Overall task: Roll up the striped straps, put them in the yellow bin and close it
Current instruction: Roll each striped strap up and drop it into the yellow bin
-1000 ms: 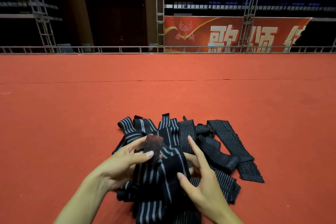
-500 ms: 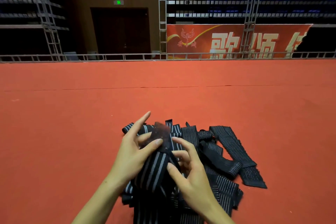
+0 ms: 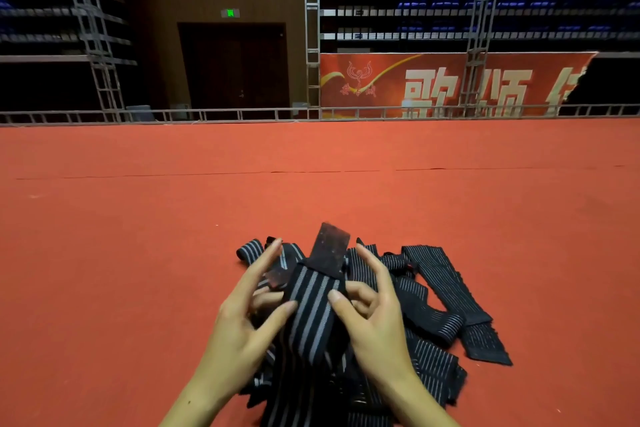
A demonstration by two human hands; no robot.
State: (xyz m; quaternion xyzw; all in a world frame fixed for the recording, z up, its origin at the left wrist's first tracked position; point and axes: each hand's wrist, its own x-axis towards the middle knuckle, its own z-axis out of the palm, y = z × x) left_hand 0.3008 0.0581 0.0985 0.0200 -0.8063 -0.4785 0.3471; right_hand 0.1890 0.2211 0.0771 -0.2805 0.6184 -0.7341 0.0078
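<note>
I am pinching one striped strap (image 3: 313,308) between both hands: my left hand (image 3: 242,319) is pressing its thumb against the strap's left edge, with the other fingers reaching up behind it, and my right hand (image 3: 375,315) is pressing its thumb against the right edge, with the forefinger raised and the other fingers curled behind. So each grip is clamped on that strap, holding it up above the heap. The strap's dark fuzzy end tab (image 3: 330,250) is sticking up past my fingertips, tilting slightly to the right.

In the head view, the pile of striped straps (image 3: 429,308) is lying loose and unrolled on the red carpet floor (image 3: 138,253), near its front edge and just under my hands, spreading out to the right. I cannot see the yellow bin anywhere. Beyond the carpet's far edge a metal rail (image 3: 207,113) is running across, with a red banner (image 3: 450,85) behind it.
</note>
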